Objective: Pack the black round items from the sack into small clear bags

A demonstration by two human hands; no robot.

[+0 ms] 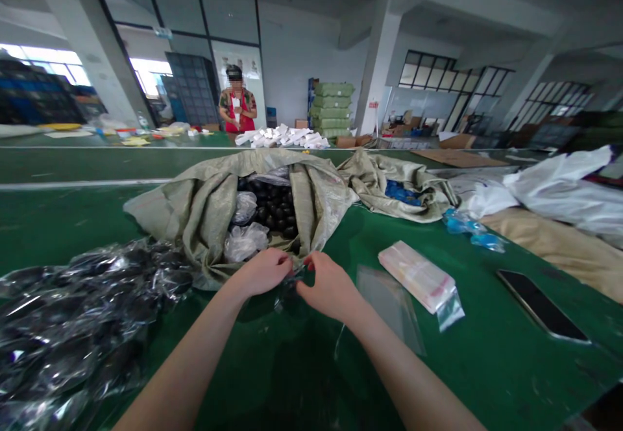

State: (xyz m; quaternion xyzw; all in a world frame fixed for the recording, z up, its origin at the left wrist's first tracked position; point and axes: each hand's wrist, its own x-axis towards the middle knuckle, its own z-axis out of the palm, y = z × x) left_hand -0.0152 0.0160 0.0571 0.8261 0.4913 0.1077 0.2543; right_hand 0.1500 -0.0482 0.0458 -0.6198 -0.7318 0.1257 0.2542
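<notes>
My left hand and my right hand meet just before the mouth of a woven sack. Fingers of both are curled on a clear plastic bag, whose contents are dark and hard to make out. Inside the sack lie many glossy black rounded pieces and crumpled clear plastic. To the left is a heap of black pieces wrapped in clear bags. Flat clear bags and a banded stack of bags lie right of my right hand.
A phone rests on the green table at right. Behind are a second sack with blue contents, crumpled blue plastic and white sheeting. Across the table a person stands behind a white pile.
</notes>
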